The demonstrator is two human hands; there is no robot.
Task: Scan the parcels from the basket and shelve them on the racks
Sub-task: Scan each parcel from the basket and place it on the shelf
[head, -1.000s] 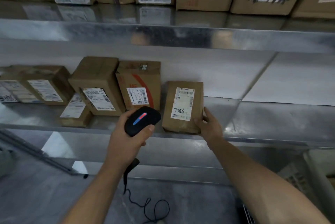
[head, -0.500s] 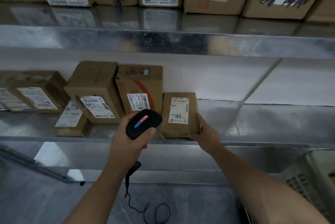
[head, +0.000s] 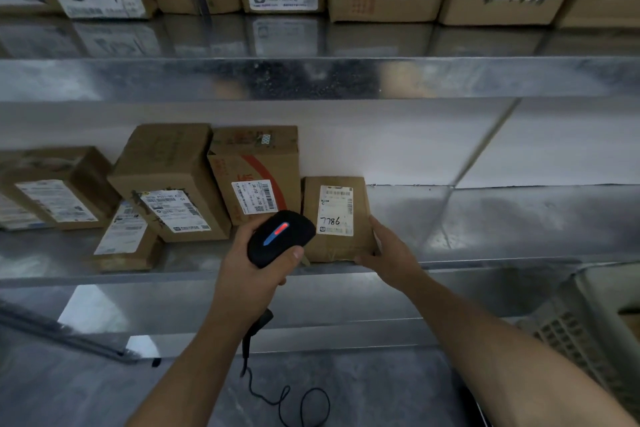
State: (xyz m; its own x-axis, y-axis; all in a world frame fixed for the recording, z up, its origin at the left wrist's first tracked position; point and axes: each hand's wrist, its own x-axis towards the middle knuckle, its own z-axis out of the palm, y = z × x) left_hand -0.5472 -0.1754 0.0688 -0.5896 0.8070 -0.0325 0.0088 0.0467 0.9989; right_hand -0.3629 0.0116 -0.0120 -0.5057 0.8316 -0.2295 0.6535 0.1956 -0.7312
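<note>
A basket [head: 588, 319] sits low on the right. The left hand [head: 247, 271] grips a black scanner [head: 281, 238], its cord hanging below. The right hand [head: 389, 253] holds the parcel [head: 337, 215] by its right front corner, at the shelf [head: 519, 219] edge. A box [head: 256, 170] stands just beside the parcel's left, and bare shelf lies to its right.

Lower shelf [head: 519, 219]: sheet metal, glossy, mottled, mirror-like. Upper shelf lip [head: 311, 80]: same metal, speckled sheen. Small parcel [head: 341, 250]: brown cardboard, matt, creased at near edge. Its label [head: 335, 210]: white paper, smooth. Boxes to the left [head: 166, 163]: matt cardboard, scuffed. Scanner [head: 280, 239]: black plastic, matt, finely textured. Basket [head: 588, 319], near right: pale plastic lattice. Floor [head: 381, 392]: grey, smooth, dull shine.
</note>
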